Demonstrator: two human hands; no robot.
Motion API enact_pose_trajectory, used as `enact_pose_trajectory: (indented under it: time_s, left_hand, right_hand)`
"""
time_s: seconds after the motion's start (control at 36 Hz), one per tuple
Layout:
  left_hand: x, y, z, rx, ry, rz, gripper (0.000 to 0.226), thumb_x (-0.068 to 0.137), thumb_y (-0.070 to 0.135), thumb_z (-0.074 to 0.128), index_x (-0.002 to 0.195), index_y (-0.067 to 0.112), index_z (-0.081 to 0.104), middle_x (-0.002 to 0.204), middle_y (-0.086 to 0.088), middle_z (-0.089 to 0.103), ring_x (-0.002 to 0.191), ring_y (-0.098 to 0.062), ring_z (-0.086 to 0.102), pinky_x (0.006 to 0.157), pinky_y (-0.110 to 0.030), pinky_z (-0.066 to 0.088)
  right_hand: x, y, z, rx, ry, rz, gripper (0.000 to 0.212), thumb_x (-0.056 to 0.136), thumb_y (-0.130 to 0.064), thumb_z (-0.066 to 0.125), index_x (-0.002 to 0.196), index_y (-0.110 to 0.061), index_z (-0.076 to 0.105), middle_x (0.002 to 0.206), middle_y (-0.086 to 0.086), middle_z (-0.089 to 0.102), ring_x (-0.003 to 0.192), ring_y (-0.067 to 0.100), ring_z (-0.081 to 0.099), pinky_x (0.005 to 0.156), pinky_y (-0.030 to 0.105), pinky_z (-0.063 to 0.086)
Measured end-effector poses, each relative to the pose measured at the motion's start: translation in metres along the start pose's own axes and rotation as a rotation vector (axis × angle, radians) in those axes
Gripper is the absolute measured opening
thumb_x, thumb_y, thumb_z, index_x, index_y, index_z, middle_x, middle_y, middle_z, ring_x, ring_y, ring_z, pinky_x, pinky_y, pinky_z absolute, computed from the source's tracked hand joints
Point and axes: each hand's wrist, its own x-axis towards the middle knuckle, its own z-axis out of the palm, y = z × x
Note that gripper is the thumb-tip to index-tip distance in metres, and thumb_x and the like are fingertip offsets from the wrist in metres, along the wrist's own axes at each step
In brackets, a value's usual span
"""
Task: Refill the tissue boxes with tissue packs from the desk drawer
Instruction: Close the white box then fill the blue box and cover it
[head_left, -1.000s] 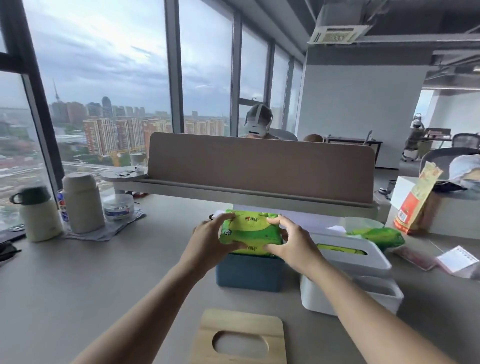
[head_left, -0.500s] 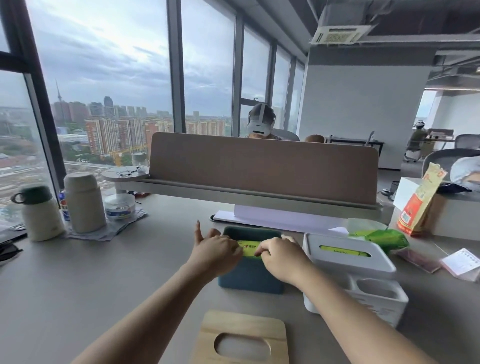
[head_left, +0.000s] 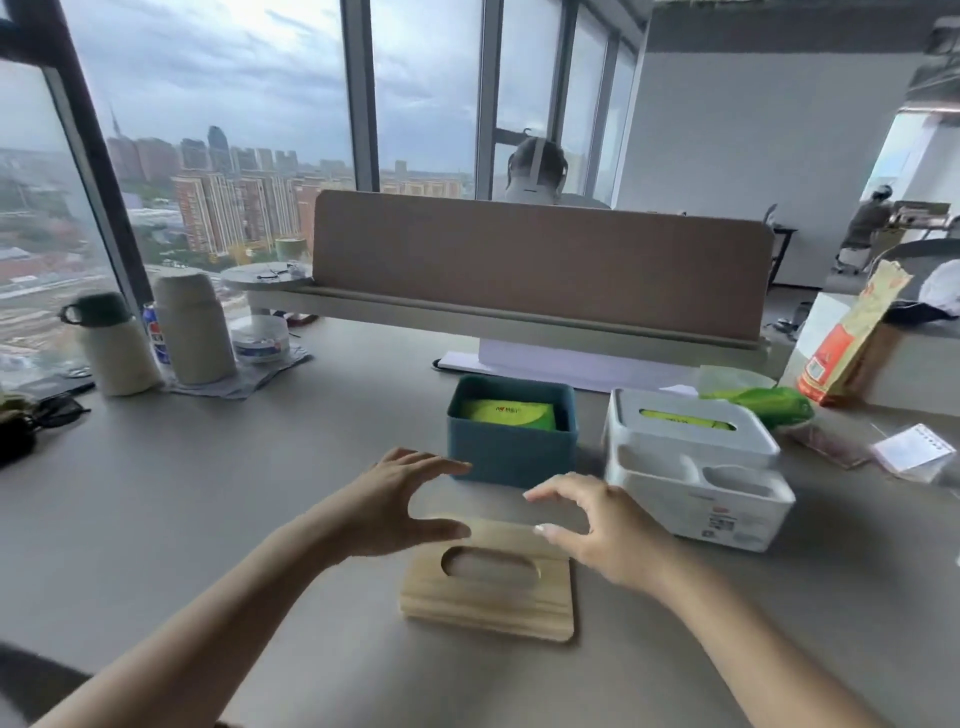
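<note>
Nearest the camera, 2 bare forearms reaching forward over a grey desk (head_left: 156, 519). Just ahead of them, a wooden lid (head_left: 488, 587) with an oval slot, lying flat on the desk surface. Above its far edge, left hand (head_left: 387, 506) and right hand (head_left: 597, 525), both empty, each curved into an open C with thumb set apart from the fingers (head_left: 447, 464), fingertips pointing toward each other across a gap; whether the thumbs touch the lid cannot be told. Just beyond the hands, a teal tissue box (head_left: 511, 452), uncovered, with a green tissue pack (head_left: 506, 414) sitting down inside it, below the rim. Beside it on the right, a white tissue box (head_left: 696, 467) with its slotted lid on, green showing through the slot, and 2 open compartments along its near side. Behind that white box, another green pack (head_left: 769, 405) lying on the desk. Further right, a slip of white paper in a clear sleeve (head_left: 914, 447) and an upright red and tan paper bag (head_left: 847, 343). On the left side of the desk, 2 cream flasks (head_left: 192, 327), a blue can between them, and a round tub on a grey cloth. Across the back, a brown divider panel (head_left: 540, 260), with the top of a seated person's head above it. Farthest off, tall windows onto high-rise buildings under a cloudy sky.
</note>
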Motion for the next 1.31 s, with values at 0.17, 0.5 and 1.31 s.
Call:
enact_pose_trajectory:
  time_s: [0.17,0.5,1.31]
  left_hand:
    - [-0.014,-0.002,0.005,-0.023,-0.393,-0.091,0.135,0.032,0.09,0.058,0.15,0.046,0.01,0.16,0.017,0.017,0.149,-0.005,-0.001,0.122,-0.035,0.01]
    - [-0.016,0.01,0.008,0.143,-0.423,-0.085,0.146,0.022,0.088,0.06,0.151,0.042,0.01,0.157,0.015,0.023,0.145,-0.014,0.018,0.119,-0.044,0.021]
    - [0.111,0.017,-0.081,0.109,-0.048,0.024,0.115,0.054,0.047,0.089,0.148,0.029,0.025,0.147,0.007,0.036,0.131,-0.013,0.034,0.106,-0.033,0.039]
  right_hand:
    - [-0.013,-0.003,0.013,-0.108,-0.282,0.099,0.091,0.063,-0.069,0.072,0.14,-0.043,0.033,0.15,-0.012,0.036,0.136,0.008,0.033,0.112,0.028,0.029]
    - [-0.019,-0.01,0.015,-0.225,-0.329,0.096,0.105,0.058,-0.057,0.083,0.145,-0.033,0.029,0.151,-0.01,0.034,0.137,0.011,0.033,0.113,0.029,0.029]
    - [0.095,-0.004,-0.09,-0.295,-0.095,0.067,0.104,0.053,-0.056,0.082,0.138,-0.043,0.024,0.147,-0.012,0.036,0.133,0.013,0.036,0.108,0.04,0.038]
